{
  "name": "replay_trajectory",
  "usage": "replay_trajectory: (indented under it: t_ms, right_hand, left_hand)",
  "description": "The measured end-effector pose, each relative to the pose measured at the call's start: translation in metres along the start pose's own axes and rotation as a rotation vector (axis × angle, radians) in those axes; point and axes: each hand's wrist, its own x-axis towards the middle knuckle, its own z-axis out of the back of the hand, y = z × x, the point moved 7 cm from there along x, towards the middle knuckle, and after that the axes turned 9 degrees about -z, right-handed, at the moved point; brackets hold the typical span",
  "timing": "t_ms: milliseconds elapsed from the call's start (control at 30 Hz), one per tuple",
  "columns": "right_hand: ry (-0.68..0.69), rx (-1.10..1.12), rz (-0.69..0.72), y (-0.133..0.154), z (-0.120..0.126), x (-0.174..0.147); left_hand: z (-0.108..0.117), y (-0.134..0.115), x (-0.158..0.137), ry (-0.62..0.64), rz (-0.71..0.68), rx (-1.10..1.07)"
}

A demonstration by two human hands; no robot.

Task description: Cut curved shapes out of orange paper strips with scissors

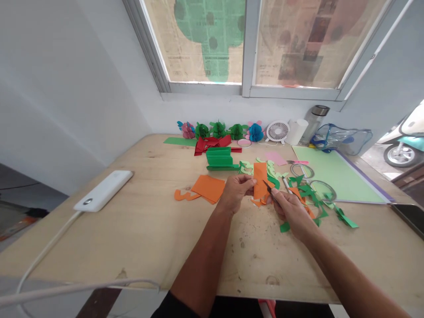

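Note:
My left hand (237, 192) pinches the left edge of an upright orange paper strip (260, 176) above the table. My right hand (289, 206) is closed around a pair of scissors (272, 191), its handles mostly hidden by my fingers. The dark blades point up and left at the strip's right edge. Under and beside my hands lie small orange scraps (263, 199) and green paper cuttings (309, 192). Left of my left hand rest orange paper sheets (209, 187) and a wavy orange cut piece (183, 195).
Behind are folded green paper (219, 158), red paper (212, 143) and several honeycomb paper figures (218, 129). A small fan (278, 131), bottle (314, 123) and clear pouch (344, 138) line the back right. Tape rolls (323, 191) and a phone (410, 217) lie right; a white power bank (103, 191) left.

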Motion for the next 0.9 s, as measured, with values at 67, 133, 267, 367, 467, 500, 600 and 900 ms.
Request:
replay_trajectory:
  t_ms: [67, 133, 267, 367, 467, 500, 600, 900]
  right_hand:
    - [0.005, -0.032, -0.003, 0.001, 0.002, -0.001]
    - [0.003, -0.051, -0.010, 0.000, 0.005, -0.002]
    - [0.031, -0.037, -0.015, -0.005, 0.007, 0.001]
    - [0.065, -0.022, -0.011, -0.008, 0.008, 0.004]
    - [0.093, -0.021, -0.013, -0.010, 0.007, 0.005]
    - [0.093, -0.019, -0.012, -0.010, 0.007, 0.005]
    - [0.085, -0.008, -0.012, -0.012, 0.007, 0.007]
    - [0.094, -0.062, -0.018, -0.017, 0.011, 0.011]
  left_hand:
    - [0.000, 0.001, 0.000, 0.002, -0.002, 0.007]
    - [0.000, 0.001, 0.000, 0.001, -0.003, 0.014]
    - [-0.001, 0.003, 0.000, 0.037, 0.008, 0.030]
    - [-0.002, 0.004, 0.000, 0.073, 0.020, 0.036]
    - [-0.003, 0.004, 0.000, 0.082, 0.024, 0.032]
    - [-0.003, 0.005, 0.000, 0.077, 0.025, 0.031]
    - [-0.002, 0.005, 0.000, 0.063, 0.027, 0.033]
    - [-0.001, 0.009, 0.000, 0.071, 0.048, 0.078]
